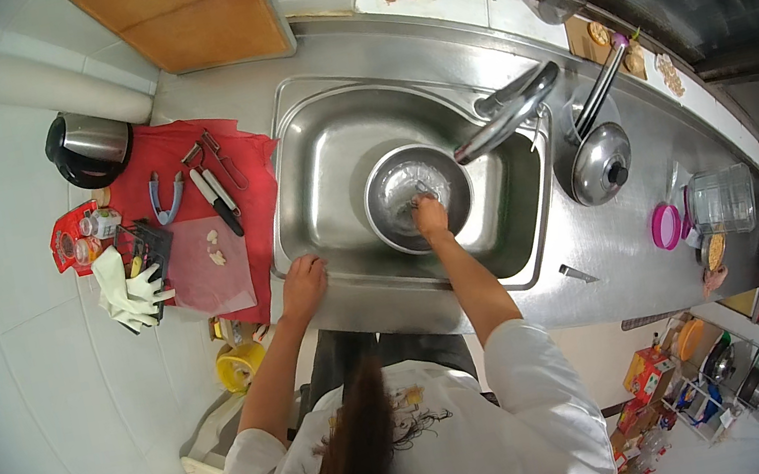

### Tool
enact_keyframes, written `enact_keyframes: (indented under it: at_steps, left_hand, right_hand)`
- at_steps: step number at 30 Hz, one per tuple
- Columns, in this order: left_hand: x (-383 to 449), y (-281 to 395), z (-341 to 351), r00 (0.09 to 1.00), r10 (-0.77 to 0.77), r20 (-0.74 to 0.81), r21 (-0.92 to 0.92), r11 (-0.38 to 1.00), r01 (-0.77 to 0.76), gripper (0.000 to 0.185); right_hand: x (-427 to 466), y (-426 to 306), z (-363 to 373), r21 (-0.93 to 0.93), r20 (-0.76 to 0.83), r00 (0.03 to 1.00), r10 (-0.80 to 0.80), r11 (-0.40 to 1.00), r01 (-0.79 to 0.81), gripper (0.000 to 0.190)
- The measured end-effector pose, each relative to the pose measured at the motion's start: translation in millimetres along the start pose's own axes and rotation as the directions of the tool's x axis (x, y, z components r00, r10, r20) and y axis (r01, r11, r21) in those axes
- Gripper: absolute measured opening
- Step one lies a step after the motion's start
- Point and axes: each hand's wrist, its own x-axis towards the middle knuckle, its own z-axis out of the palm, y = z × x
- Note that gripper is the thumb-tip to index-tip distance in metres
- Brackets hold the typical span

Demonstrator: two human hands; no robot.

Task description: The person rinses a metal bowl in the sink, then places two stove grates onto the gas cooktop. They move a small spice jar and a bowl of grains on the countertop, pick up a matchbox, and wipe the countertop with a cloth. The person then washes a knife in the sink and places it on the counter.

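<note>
My right hand [430, 216] reaches down into a round stainless-steel bowl [386, 232] in the sink [326, 147]. Its fingertips are bent inside the bowl, over what looks like water. Whether they pinch something there is too blurred to tell. The curved metal faucet [503, 120] ends just above the bowl's right rim. My left hand [306, 286] rests on the sink's front left corner with nothing seen in it, fingers slightly bent. Left of it, a translucent sheet [203, 272] with several small pale pieces [216, 250] lies on a red plastic sheet [256, 205].
On the red sheet lie peelers [225, 161], a black-handled tool [223, 215] and blue-handled scissors or pliers [168, 198]. A kettle [93, 146] and white gloves [126, 289] stand further left. Rightward are a lidded pot [601, 163], a small blade [576, 273] and a clear jar [722, 199].
</note>
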Motion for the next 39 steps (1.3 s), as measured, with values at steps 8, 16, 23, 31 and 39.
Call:
enact_keyframes:
  at_steps: [8, 16, 23, 31, 39]
  left_hand:
    - [8, -3, 1, 1.0, 0.004, 0.01, -0.011, 1.0, -0.004, 0.013]
    - [9, -1, -1, 1.0, -0.022, -0.021, 0.018, 1.0, 0.022, 0.013]
    - [9, -2, 2, 0.999, -0.025, -0.038, 0.021, 0.999, 0.026, 0.011]
    - [11, -1, -2, 1.0, 0.007, -0.007, 0.043, 0.999, -0.007, 0.011]
    - [13, 0, -4, 1.0, 0.014, 0.016, 0.049, 0.999, -0.015, 0.01]
  right_hand:
    - [-28, 13, -34, -0.185, -0.257, 0.932, -0.255, 0.96, 0.211, 0.025]
    - [-26, -28, -89, 0.203, -0.455, 0.878, -0.147, 0.943, 0.263, 0.03]
    - [25, -37, -104, 0.123, -0.446, 0.866, -0.224, 0.944, 0.307, 0.02]
    - [24, -44, -132, 0.49, -0.314, 0.94, -0.133, 0.825, 0.281, 0.024]
    - [36, -100, -206, 0.293, -0.699, 0.701, -0.142, 0.838, 0.461, 0.027]
